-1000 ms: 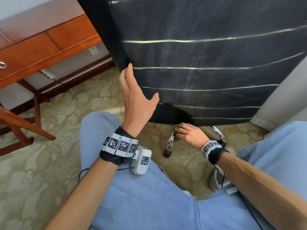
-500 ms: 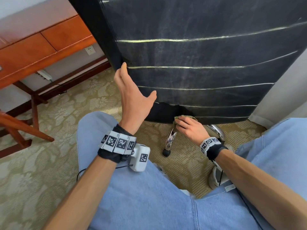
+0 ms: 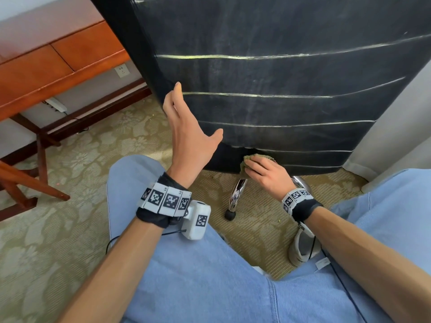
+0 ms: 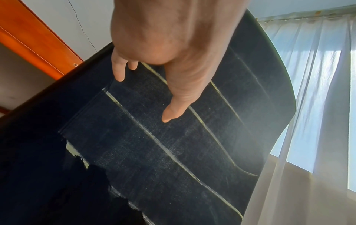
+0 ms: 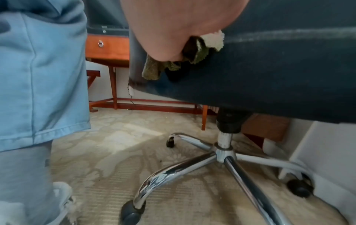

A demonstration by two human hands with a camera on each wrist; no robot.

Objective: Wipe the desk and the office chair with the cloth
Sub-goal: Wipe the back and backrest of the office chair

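Head view: two hands at one black office chair (image 3: 279,78), its back crossed by five pale seams. Left hand (image 3: 191,134) lies flat and released against the backrest's left edge, fingers straight, thumb spread, grasping nothing. Right hand (image 3: 265,173) sits lower, to the right of the left hand, at the backrest's bottom edge, fingers bent over one olive cloth (image 3: 254,159) that it presses to the upholstery. Below the right hand, one chrome chair leg (image 3: 236,194) ending in one black caster. Far left of the left hand, the wooden table (image 3: 53,64); one wall socket (image 3: 121,70) and one power strip (image 3: 56,104) beneath it. Patterned carpet (image 3: 58,229) underneath. Left wrist view: left hand (image 4: 173,45) open on the backrest (image 4: 173,144), thumb and two fingertips visible, laid on the dark fabric; one sheer curtain (image 4: 318,106) to the right of the hand. Right wrist view: right hand (image 5: 173,27) bunches the cloth (image 5: 192,54) against the chair's dark fabric; its fingers are hidden. Below the hand, one chrome star base (image 5: 221,155) with three casters in sight. Table (image 5: 108,48) with one drawer pull behind, left of the hand.
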